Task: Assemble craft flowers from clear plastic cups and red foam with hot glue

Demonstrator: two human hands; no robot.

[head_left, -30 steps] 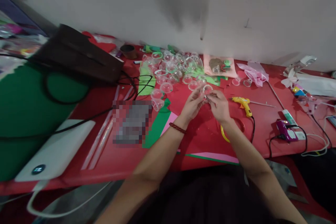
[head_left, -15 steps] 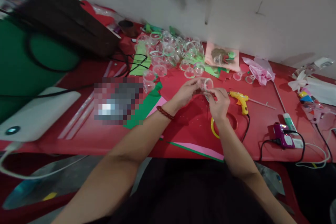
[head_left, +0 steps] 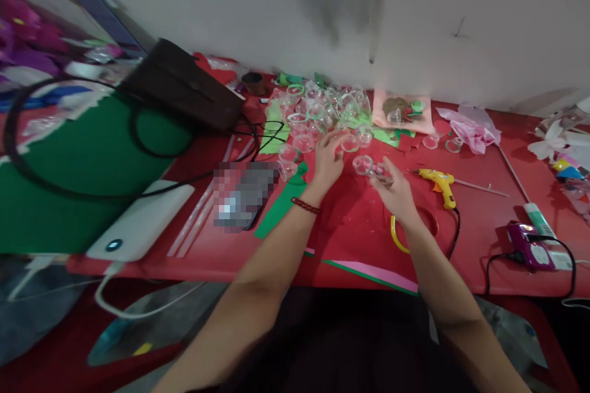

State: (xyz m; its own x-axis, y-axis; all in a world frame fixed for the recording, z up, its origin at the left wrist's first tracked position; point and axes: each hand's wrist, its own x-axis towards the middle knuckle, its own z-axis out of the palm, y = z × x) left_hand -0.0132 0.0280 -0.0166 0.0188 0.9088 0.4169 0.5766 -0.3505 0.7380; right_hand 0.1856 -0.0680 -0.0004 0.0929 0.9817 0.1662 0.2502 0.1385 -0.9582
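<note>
My left hand (head_left: 328,158) reaches forward over the red table (head_left: 465,239), fingers stretched toward a small clear plastic cup (head_left: 350,143) at the near edge of a heap of clear cups (head_left: 318,107). It holds nothing that I can see. My right hand (head_left: 393,190) is held just above the table with a clear plastic cup (head_left: 362,164) at its fingertips, its fingers pinched on the cup. A bead bracelet circles my left wrist.
A yellow glue gun (head_left: 440,184) lies right of my right hand, its cord running to a purple plug (head_left: 525,245). Green and pink paper sheets (head_left: 281,202) lie near the front edge. A dark bag (head_left: 184,83), green sheet (head_left: 78,190) and white power bank (head_left: 142,221) sit left.
My hands have come apart. The left hand let go of the cup and moved forward toward the heap, while the right hand kept the cup. The view shifted.
</note>
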